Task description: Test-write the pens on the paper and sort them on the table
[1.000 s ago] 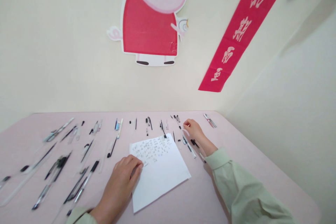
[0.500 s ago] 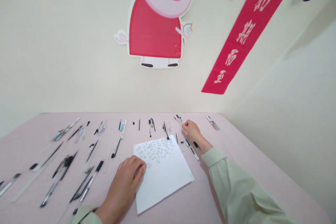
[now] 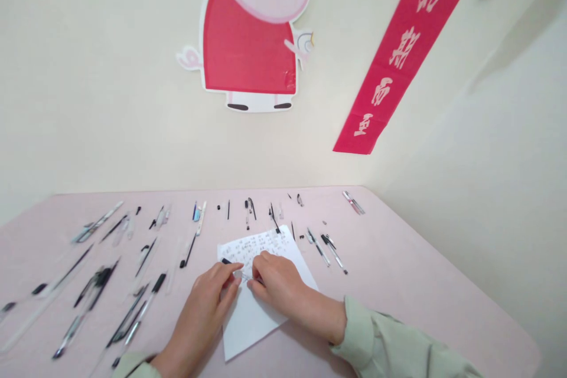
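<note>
A white sheet of paper (image 3: 261,248) with handwriting lies on the pink table (image 3: 398,271). Both hands meet over its near half. My left hand (image 3: 208,298) and my right hand (image 3: 279,283) pinch the two ends of a thin pen (image 3: 234,267) with a black tip, held just above the paper. The fingers of both hands are closed on it. Pale green sleeves cover both wrists.
Several pens and loose pen parts (image 3: 97,283) lie spread over the left and far side of the table, with more pens (image 3: 325,247) to the right of the paper and a pair (image 3: 353,202) near the far right corner. A cartoon pig cut-out (image 3: 250,41) and a red banner (image 3: 398,53) hang on the wall.
My right hand drew back from the far pens, carrying a pen, and met my left hand over the paper. My left hand lifted its fingers onto that pen.
</note>
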`<state>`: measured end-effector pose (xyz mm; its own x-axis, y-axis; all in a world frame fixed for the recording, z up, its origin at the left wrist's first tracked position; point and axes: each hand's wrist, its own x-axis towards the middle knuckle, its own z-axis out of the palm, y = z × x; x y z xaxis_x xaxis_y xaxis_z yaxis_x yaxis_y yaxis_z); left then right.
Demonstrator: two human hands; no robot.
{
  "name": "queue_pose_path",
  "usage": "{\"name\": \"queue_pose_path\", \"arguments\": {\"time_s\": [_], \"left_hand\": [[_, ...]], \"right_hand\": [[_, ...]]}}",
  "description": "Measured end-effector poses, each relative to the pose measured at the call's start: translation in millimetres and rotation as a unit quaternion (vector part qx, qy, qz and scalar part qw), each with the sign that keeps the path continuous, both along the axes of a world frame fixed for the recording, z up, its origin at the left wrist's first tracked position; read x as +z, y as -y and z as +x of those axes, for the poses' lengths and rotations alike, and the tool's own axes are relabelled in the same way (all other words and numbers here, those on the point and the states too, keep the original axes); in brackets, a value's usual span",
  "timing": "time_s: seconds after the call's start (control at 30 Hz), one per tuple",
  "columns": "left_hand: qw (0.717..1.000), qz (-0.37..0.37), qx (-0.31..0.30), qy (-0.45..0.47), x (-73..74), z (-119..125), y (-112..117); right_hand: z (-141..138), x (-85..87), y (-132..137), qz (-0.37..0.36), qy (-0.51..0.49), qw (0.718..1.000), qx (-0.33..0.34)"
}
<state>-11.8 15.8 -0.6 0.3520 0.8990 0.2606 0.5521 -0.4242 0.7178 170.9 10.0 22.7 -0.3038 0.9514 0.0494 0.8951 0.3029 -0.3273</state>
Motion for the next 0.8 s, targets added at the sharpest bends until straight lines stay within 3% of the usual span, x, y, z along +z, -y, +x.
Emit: {"name": "queue_pose_path", "arguments": {"time_s": [0.13, 0.3, 0.4, 0.6, 0.8], "left_hand": [[0.999, 0.017, -0.020, -0.033, -6.3, -1.6, -2.0], [0.999, 0.017, -0.015, -0.042, -6.4, -2.5, -1.7], [0.999, 0.017, -0.014, -0.041, -5.9, -2.4, -1.9], [0.999, 0.009, -0.016, -0.039, -5.1, -2.6, -1.5], [0.999, 0.002, -0.019, -0.036, -2.9, -2.3, -0.9]], "right_hand": [[32.0, 15.9, -25.6, -0.015, -0.016, 0.999, -0.031], [104.2, 29.0, -85.1, 0.033, 0.039, 0.972, -0.229], [131.5, 21.2, -114.1, 0.025, 0.050, 0.959, -0.277], [138.3, -0.4, -135.5, 0.004, 0.060, 0.953, -0.298], [130.8, 12.2, -122.0, -0.004, 0.059, 0.959, -0.277]]}}
